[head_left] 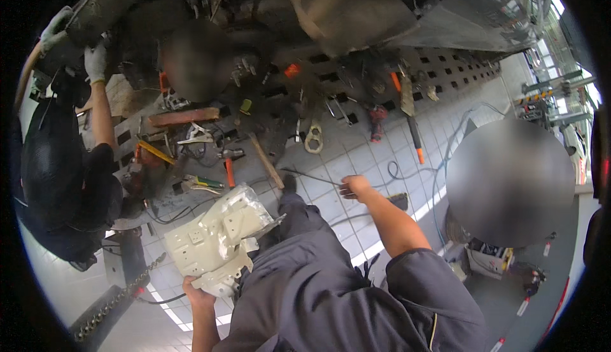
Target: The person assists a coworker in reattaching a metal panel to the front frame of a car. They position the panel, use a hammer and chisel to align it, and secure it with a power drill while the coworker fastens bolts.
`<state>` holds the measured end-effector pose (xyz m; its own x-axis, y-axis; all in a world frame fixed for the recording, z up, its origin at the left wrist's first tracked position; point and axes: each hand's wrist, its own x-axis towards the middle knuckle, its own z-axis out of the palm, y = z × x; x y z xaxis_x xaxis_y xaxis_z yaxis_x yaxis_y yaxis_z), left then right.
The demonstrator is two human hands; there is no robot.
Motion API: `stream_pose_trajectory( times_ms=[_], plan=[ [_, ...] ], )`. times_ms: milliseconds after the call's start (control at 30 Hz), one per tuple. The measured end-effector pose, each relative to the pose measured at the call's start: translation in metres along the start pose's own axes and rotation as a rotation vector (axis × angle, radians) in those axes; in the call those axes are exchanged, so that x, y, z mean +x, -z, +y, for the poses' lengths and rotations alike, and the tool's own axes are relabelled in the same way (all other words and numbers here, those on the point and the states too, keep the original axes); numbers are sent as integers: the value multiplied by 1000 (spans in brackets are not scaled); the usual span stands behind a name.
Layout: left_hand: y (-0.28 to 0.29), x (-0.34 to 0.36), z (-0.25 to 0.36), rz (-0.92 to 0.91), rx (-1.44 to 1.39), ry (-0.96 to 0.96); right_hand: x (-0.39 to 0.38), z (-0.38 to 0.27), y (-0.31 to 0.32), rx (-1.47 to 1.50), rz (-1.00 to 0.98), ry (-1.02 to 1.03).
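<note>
My left hand (199, 293) grips the lower edge of a cream-coloured sheet-metal car body panel (207, 240). The panel has holes, folded edges and a shiny patch at its upper right, and hangs beside my left leg. My right hand (354, 188) is held out over the tiled floor with nothing visible in it, its fingers loosely extended to the left. Beyond the panel, a hammer with a wooden handle (266, 161), an orange-handled hammer (230, 171) and locking pliers (202, 183) lie on the perforated platform.
Another person (67, 174) in dark clothes and pale gloves works at the far left. A red cordless drill (377, 123) and a ring-shaped metal tool (313, 139) lie ahead. A blue hose (439, 172) curls over the floor on the right. A vehicle body (471, 21) overhangs the platform.
</note>
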<state>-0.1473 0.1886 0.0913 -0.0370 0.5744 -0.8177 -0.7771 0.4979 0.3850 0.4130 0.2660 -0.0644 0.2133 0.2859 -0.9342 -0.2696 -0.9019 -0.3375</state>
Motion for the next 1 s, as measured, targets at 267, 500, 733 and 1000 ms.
stream_pose_trajectory(
  times_ms=[267,500,733,1000],
  plan=[
    [3,-18,5,226,49,-168,248,-16,134,-426,32,354],
    [-22,-39,-14,475,-65,-142,375,-48,209,-1539,623,678],
    [-71,-45,-24,486,-82,-186,377,-71,164,-1236,426,556],
    [-30,-49,-40,534,-164,-135,140,-99,89,-113,-30,698]
  ],
)
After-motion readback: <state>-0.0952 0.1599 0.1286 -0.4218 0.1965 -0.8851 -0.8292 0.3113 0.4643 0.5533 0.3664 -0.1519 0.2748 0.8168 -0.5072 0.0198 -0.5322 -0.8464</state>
